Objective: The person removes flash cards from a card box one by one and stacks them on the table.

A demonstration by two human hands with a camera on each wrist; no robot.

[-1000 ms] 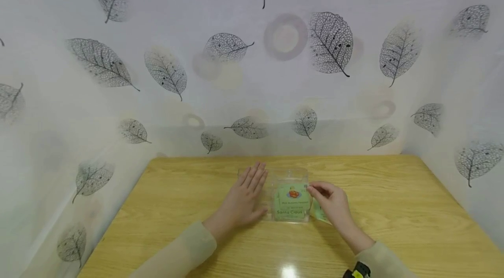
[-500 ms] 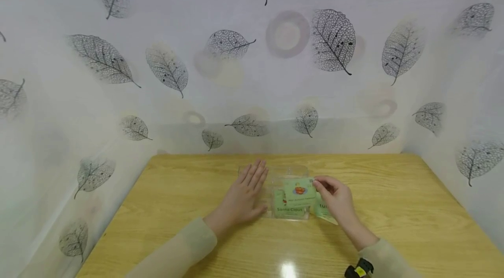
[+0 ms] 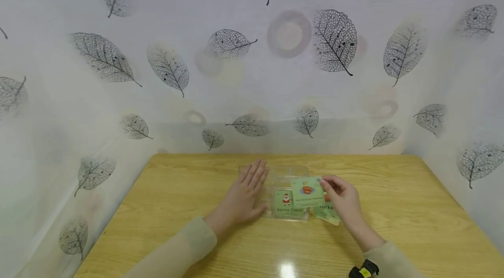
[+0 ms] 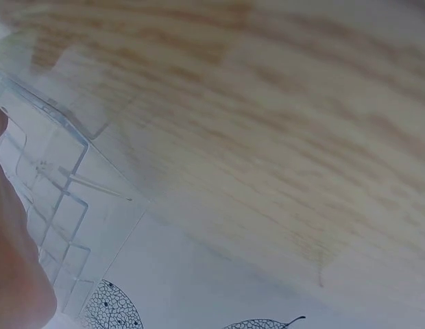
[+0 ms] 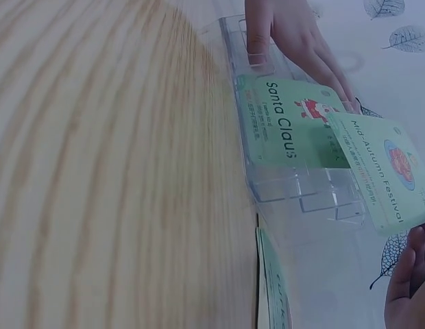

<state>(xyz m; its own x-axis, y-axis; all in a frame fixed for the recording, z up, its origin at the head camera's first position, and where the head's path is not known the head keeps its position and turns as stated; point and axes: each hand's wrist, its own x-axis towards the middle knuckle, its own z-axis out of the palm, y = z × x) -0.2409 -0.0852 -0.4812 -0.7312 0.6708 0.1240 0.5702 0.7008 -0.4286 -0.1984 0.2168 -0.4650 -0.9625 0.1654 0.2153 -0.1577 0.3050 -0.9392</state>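
Observation:
A clear plastic box lies on the table, with a green Santa Claus card in its right part. My left hand rests on the box's left side, fingers straight; the left wrist view catches only part of that hand beside the clear plastic. Between thumb and fingers, my right hand pinches the right edge of a green Mid-Autumn Festival card, tilted above the box and partly covering the Santa Claus card. Beneath my right hand, a green turkey card lies just right of the box, partly hidden.
The wooden table extends on both sides of the box. A pale wall covering printed with dark leaves stands behind and at the sides. A black watch-like band shows near the right sleeve.
My right hand has drawn the Mid-Autumn Festival card up and to the right, uncovering the Santa picture. More of the turkey card shows. My left hand stays in place.

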